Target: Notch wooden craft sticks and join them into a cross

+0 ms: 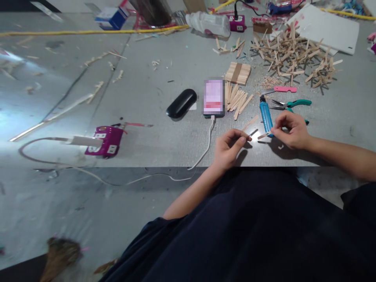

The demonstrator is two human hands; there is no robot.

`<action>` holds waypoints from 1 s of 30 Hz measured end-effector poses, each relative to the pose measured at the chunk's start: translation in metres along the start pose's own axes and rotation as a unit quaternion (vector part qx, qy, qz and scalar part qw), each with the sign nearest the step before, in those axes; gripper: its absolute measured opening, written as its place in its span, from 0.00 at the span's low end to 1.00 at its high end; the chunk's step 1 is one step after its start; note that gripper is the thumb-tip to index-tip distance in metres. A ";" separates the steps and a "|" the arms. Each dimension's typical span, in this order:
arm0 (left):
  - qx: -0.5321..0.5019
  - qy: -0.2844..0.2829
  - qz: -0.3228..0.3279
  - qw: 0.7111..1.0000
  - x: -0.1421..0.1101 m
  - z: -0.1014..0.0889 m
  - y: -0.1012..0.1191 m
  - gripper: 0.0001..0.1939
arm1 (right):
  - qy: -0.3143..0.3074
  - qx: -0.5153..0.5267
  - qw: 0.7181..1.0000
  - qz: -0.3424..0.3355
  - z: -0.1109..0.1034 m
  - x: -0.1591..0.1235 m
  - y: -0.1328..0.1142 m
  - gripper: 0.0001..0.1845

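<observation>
Near the table's front edge, my left hand (230, 147) pinches a thin dark rod (253, 133) between thumb and fingers. My right hand (290, 130) is closed on one end of a short wooden craft stick (263, 136), whose free end points at the rod. The two tips are close but look apart. A blue bottle with a black tip (266, 115) lies just beyond the right fingers. Green-handled pliers (299, 102) and a pink-handled knife (284, 89) lie past that hand. Another craft stick (250, 122) lies beyond my left fingertips.
Loose craft sticks (239, 100) and a banded bundle (238, 73) lie by a phone (214, 98) on a white cable. A black case (182, 103) is left of it. A heap of joined sticks (290, 55) fills the back right. A purple power adapter (107, 141) sits left.
</observation>
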State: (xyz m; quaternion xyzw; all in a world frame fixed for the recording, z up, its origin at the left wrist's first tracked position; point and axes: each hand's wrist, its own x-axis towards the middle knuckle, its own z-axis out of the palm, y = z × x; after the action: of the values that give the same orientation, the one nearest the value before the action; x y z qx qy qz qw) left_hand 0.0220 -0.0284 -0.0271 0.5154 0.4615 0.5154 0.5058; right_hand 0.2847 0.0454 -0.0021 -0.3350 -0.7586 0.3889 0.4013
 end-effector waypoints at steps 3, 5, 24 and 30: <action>-0.002 0.028 -0.002 1.000 0.001 0.001 0.001 0.18 | 0.053 0.021 0.997 0.057 -0.003 0.003 0.001 0.11; -0.021 0.032 -0.014 0.999 0.001 0.002 0.001 0.17 | 0.069 0.048 0.992 0.090 -0.002 0.004 -0.001 0.14; -0.162 0.072 0.031 0.984 -0.006 0.023 0.010 0.09 | 0.007 0.209 0.965 0.161 0.009 0.006 -0.007 0.17; -0.140 0.062 0.009 0.988 -0.005 0.027 0.012 0.14 | 0.005 0.233 0.956 0.176 0.006 0.008 -0.006 0.19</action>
State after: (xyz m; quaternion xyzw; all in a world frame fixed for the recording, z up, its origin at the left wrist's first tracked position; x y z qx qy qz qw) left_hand 0.0483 -0.0350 -0.0142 0.4109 0.4105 0.6103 0.5387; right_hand 0.2750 0.0471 0.0034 -0.3626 -0.5741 0.6174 0.3972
